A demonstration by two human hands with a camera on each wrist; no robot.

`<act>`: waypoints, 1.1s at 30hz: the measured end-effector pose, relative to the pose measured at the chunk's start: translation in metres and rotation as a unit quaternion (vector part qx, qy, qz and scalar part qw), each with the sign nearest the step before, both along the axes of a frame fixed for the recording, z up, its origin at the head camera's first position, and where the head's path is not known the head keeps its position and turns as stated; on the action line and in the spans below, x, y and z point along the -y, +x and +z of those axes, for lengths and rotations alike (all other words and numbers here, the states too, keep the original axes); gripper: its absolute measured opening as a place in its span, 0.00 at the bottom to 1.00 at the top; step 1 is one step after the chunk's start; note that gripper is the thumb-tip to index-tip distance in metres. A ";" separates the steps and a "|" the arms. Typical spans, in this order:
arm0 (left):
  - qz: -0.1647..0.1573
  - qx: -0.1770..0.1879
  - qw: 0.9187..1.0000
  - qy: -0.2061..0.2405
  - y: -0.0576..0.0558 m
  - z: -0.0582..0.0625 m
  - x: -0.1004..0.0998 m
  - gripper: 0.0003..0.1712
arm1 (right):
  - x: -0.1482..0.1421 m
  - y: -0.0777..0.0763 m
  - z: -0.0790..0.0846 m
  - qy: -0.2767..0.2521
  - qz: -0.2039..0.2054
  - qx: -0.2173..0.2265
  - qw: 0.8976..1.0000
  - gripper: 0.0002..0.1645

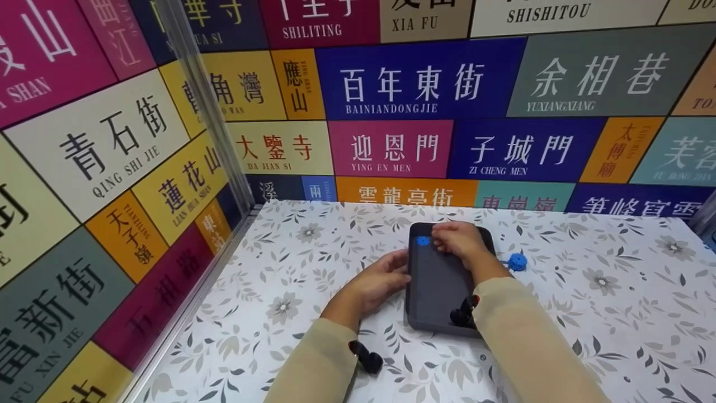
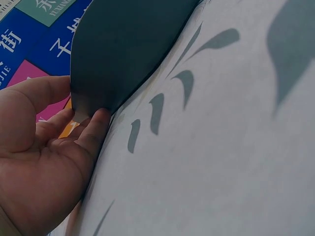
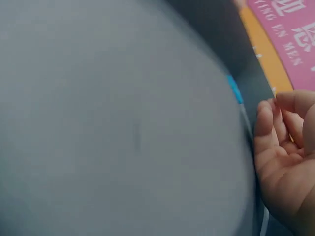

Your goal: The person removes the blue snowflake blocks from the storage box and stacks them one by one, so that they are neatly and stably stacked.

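A dark grey rectangular tray [image 1: 439,285] lies on the table. Inside its far left corner is a small blue flower-shaped piece [image 1: 423,240]. My left hand [image 1: 376,282] touches the tray's outer left wall with its fingertips and thumb; the left wrist view shows the tips against that dark wall. Over the far end of the tray, my right hand [image 1: 460,239] has curled fingers just right of the blue piece. Its fingertips meet in the right wrist view beside a pale cord [image 3: 247,123]; I cannot tell whether they pinch anything.
Another blue flower-like piece [image 1: 517,262] with a short strand rests right of the tray, near my right wrist. The tabletop [image 1: 291,352] has a white leaf-and-flower pattern. Colourful panels with street names [image 1: 419,78] stand behind it and on the left.
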State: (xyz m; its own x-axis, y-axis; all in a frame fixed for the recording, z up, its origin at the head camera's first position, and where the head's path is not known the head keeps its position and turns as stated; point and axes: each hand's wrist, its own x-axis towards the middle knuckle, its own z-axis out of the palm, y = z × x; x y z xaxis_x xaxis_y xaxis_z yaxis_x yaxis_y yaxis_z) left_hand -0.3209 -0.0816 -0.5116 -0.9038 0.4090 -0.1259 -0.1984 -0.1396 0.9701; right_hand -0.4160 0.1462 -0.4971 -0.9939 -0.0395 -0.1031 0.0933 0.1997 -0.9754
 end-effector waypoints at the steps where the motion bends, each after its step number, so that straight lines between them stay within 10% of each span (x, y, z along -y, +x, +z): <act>1: -0.001 -0.001 1.000 0.001 0.000 0.000 0.000 0.44 | 0.001 0.001 -0.001 0.009 0.005 -0.004 1.000 0.21; 16: 0.003 0.003 1.000 0.005 0.002 0.001 0.001 0.44 | 0.008 0.003 -0.006 0.126 0.054 -0.022 0.990 0.24; 33: 0.006 0.013 1.000 -0.007 0.001 0.002 0.000 0.44 | 0.013 0.002 -0.001 0.251 0.137 -0.060 0.956 0.27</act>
State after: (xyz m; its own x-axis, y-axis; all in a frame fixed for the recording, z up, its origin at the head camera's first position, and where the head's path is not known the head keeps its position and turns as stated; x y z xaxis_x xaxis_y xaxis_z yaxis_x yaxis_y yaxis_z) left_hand -0.3203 -0.0817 -0.5100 -0.9051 0.3957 -0.1554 -0.2223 -0.1290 0.9664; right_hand -0.4136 0.1329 -0.4983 -0.9590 -0.2765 -0.0628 -0.1374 0.6469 -0.7501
